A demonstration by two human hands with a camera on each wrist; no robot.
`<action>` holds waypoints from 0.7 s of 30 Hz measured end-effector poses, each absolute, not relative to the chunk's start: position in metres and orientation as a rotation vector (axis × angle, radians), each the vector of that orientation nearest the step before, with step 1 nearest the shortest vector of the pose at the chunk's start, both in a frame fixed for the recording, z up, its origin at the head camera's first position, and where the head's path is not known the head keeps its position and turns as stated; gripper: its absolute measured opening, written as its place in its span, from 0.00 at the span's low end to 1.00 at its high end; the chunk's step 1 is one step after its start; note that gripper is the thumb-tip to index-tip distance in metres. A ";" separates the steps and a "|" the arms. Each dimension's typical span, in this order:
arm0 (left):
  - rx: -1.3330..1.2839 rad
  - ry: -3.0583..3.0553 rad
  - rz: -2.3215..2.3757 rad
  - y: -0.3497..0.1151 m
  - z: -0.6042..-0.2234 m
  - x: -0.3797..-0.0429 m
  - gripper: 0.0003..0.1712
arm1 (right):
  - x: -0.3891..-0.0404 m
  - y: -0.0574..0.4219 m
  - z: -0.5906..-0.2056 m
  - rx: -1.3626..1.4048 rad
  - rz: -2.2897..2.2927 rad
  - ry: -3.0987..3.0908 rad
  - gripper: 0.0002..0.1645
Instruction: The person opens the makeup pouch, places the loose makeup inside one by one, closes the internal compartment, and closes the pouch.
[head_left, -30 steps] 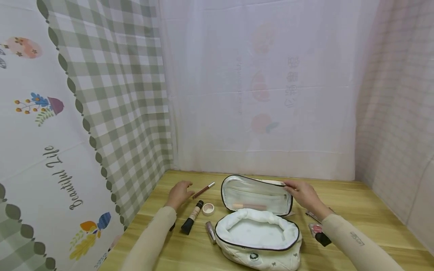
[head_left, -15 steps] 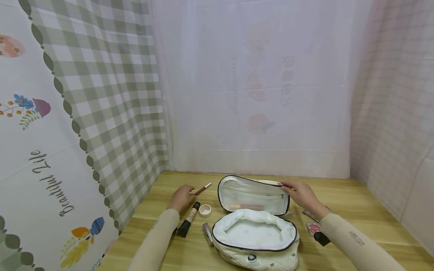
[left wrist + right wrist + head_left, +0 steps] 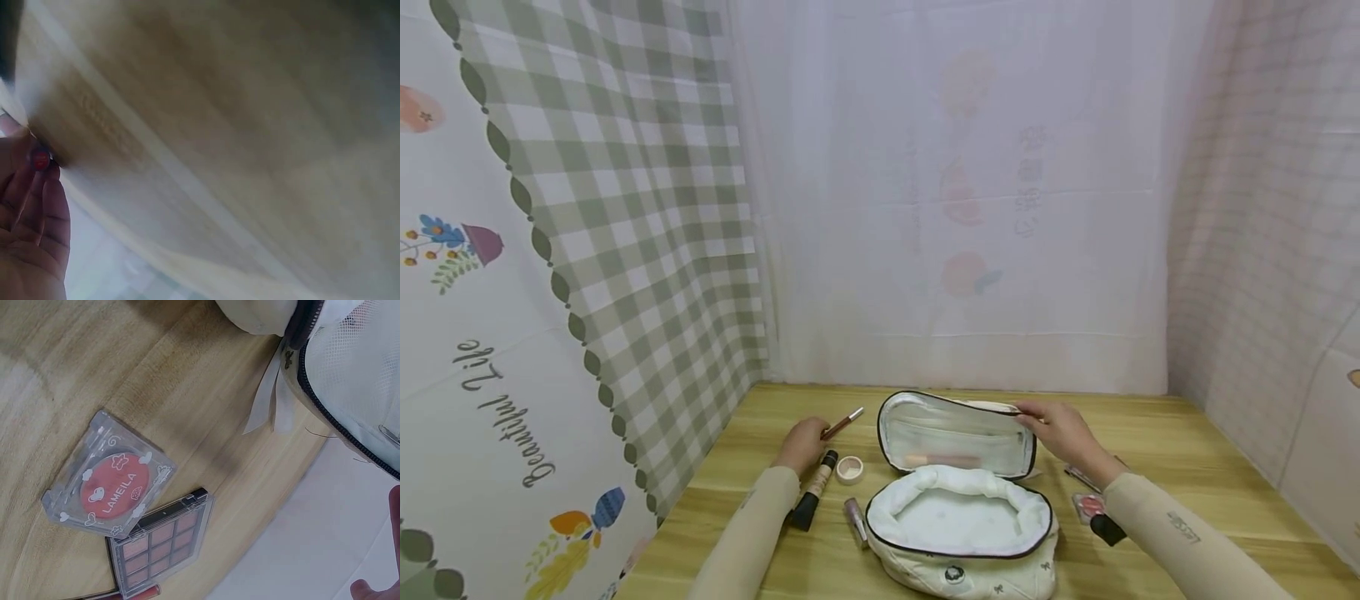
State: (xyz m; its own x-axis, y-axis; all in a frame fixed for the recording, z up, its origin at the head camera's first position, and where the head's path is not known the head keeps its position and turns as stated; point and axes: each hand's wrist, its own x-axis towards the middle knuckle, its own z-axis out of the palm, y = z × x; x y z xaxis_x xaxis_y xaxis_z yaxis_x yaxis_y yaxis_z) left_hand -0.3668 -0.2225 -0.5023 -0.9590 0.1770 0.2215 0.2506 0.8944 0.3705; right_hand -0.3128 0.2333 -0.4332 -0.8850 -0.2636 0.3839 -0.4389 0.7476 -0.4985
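My left hand (image 3: 802,444) pinches one end of a slim red-brown cosmetic tube (image 3: 842,423), whose silver end points away to the far right. In the left wrist view, the tube's round end (image 3: 40,159) shows between thumb and fingers. With my right hand (image 3: 1063,429) I grip the top right edge of the raised lid (image 3: 925,421) of a white quilted makeup bag (image 3: 981,577). The bag is unzipped, with its padded white inside showing. A peach-coloured stick (image 3: 943,460) lies behind the lid's mesh. Right fingers (image 3: 381,590) enter the right wrist view at its corner.
A beige squeeze tube with black ends (image 3: 815,493), a small round pot (image 3: 850,471) and a short mauve tube (image 3: 855,522) lie left of the bag. To its right are a pink blush compact (image 3: 115,494), an eyeshadow palette (image 3: 164,544) and a black item (image 3: 1107,529).
My left hand has moved to the near end of the slim tube and taken hold of it. The right hand still holds the lid up. The head view has swung slightly right.
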 end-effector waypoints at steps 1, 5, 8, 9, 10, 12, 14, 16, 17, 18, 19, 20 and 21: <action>-0.323 -2.890 -0.591 -0.223 -0.503 -0.367 0.12 | -0.313 0.234 -0.434 0.551 0.863 -2.656 0.18; -0.307 -2.919 -0.551 -0.226 -0.504 -0.368 0.12 | -0.313 0.235 -0.435 0.566 0.846 -2.642 0.18; -0.277 -2.934 -0.553 -0.230 -0.501 -0.365 0.11 | -0.313 0.234 -0.436 0.566 0.833 -2.635 0.18; -0.265 -2.936 -0.549 -0.231 -0.500 -0.363 0.11 | -0.313 0.234 -0.436 0.566 0.827 -2.636 0.18; -0.252 -2.940 -0.546 -0.232 -0.499 -0.361 0.11 | -0.312 0.234 -0.436 0.565 0.825 -2.636 0.18; -0.221 -2.951 -0.541 -0.235 -0.496 -0.358 0.11 | -0.311 0.233 -0.435 0.564 0.825 -2.638 0.18; -0.198 -2.953 -0.531 -0.237 -0.494 -0.354 0.11 | -0.311 0.233 -0.435 0.562 0.826 -2.641 0.18; -0.186 -2.949 -0.534 -0.239 -0.492 -0.352 0.11 | -0.310 0.233 -0.435 0.559 0.828 -2.644 0.19; -0.185 -2.946 -0.536 -0.240 -0.491 -0.351 0.10 | -0.309 0.233 -0.435 0.556 0.827 -2.644 0.19; -0.183 -2.941 -0.542 -0.241 -0.491 -0.350 0.10 | -0.309 0.233 -0.435 0.552 0.824 -2.646 0.19; -0.181 -2.938 -0.543 -0.242 -0.491 -0.350 0.10 | -0.308 0.233 -0.435 0.549 0.822 -2.647 0.19; -0.176 -2.934 -0.549 -0.243 -0.491 -0.350 0.10 | -0.308 0.233 -0.435 0.545 0.822 -2.647 0.19; -0.170 -2.930 -0.551 -0.244 -0.491 -0.350 0.09 | -0.307 0.233 -0.435 0.544 0.822 -2.645 0.18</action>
State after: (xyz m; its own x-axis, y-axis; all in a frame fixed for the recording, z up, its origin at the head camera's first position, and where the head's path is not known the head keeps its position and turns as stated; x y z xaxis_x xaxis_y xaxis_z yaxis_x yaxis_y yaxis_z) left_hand -0.3497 -0.2442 -0.4905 -0.9815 0.0826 0.1726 0.1396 0.9260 0.3508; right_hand -0.3070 0.2328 -0.4352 -0.8771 -0.2608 0.4033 -0.4433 0.7624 -0.4713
